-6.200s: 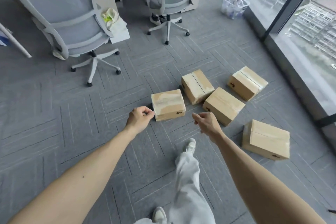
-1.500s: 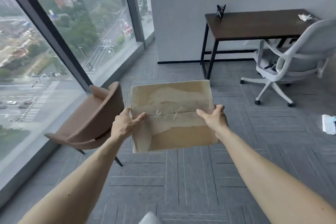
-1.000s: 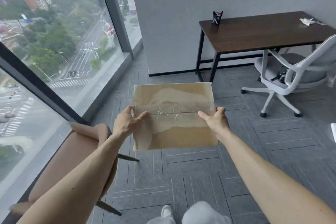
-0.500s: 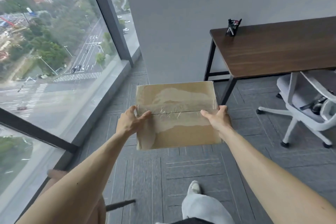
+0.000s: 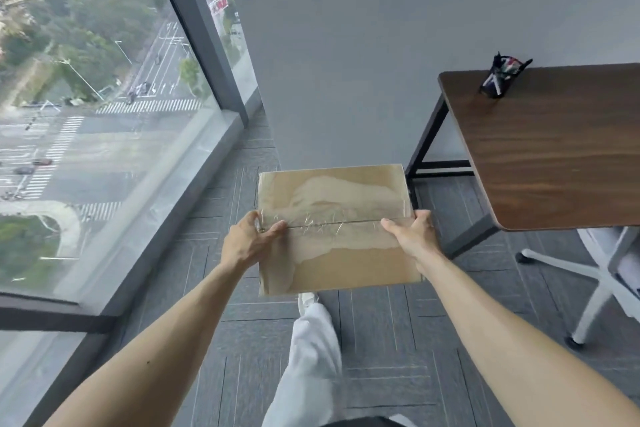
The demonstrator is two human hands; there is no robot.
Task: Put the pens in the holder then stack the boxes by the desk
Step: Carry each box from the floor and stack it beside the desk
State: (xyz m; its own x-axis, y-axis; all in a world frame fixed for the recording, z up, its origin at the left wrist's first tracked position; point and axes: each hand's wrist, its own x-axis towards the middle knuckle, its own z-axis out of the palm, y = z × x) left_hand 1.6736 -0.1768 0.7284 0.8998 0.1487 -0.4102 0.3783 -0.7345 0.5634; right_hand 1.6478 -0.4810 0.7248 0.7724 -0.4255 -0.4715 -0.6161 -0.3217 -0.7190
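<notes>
Cardboard box (image 5: 341,253) with glossy tape, dark wood desk (image 5: 554,149)

Gripping a taped cardboard box (image 5: 332,253) by its left edge with the left hand (image 5: 246,244) and by its right edge with the right hand (image 5: 412,236). Holding it above grey carpet (image 5: 381,340), just left of a dark wooden desk (image 5: 554,156) bearing a pen holder (image 5: 498,80) near its far corner.

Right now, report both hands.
Left hand: gripping the taped brown cardboard box at its left edge.
Right hand: gripping its right edge.
</notes>
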